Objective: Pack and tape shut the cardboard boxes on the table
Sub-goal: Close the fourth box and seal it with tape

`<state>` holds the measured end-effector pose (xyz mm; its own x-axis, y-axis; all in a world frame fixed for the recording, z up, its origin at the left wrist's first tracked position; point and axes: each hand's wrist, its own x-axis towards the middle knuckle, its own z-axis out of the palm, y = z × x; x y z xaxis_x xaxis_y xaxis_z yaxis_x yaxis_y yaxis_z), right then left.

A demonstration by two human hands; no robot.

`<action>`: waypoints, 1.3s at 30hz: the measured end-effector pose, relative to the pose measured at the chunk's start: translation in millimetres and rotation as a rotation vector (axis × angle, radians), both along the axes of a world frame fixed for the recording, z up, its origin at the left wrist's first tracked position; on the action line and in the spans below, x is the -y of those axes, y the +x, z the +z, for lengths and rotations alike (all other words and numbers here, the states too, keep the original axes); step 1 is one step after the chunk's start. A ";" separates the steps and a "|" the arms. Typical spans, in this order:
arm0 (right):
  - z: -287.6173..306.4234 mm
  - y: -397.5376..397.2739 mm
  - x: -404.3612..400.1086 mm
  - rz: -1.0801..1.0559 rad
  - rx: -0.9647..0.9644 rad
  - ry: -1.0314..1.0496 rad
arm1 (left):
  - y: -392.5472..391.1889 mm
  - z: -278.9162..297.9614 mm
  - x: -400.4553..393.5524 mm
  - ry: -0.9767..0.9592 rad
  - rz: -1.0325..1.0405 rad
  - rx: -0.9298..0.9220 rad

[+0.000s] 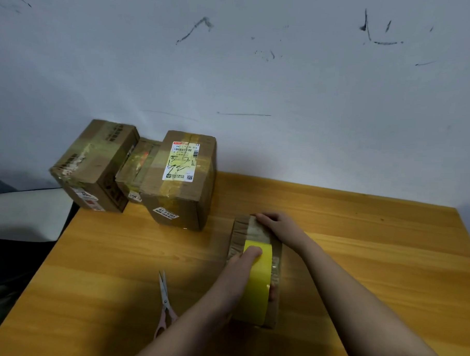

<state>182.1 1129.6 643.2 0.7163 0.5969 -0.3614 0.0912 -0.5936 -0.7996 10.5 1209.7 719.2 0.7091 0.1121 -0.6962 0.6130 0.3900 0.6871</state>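
My table is orange-yellow wood with darker grain streaks, and the tape roll on the plain brown box is bright yellow. The far-left brown boxes carry yellowish tape bands, and one has a white label with black print and a red corner. The scissors have pink handles, and the grey-white wall shows black scuffs.

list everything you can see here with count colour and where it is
sealed boxes: 3, brown cardboard, back left of the table against the wall
small box: 1, brown cardboard, centre of the table under the hands
tape roll: 1, yellow, on top of the small box
scissors: 1, pink handles, on the table left of the small box
table: 1, orange wood
wall: 1, grey-white, scuffed
left hand: grips the tape roll
right hand: presses the small box's far end
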 end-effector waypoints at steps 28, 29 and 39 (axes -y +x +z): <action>-20.7 6.5 -11.6 -0.453 0.183 0.044 | 16.4 32.5 -34.7 0.113 -0.121 -0.011; -21.5 6.1 -11.5 -0.460 0.191 0.054 | 15.3 32.1 -36.6 0.101 -0.155 -0.034; -15.0 -0.7 -7.8 -0.240 0.548 -0.299 | 1.4 20.8 -39.5 0.120 -0.246 -0.010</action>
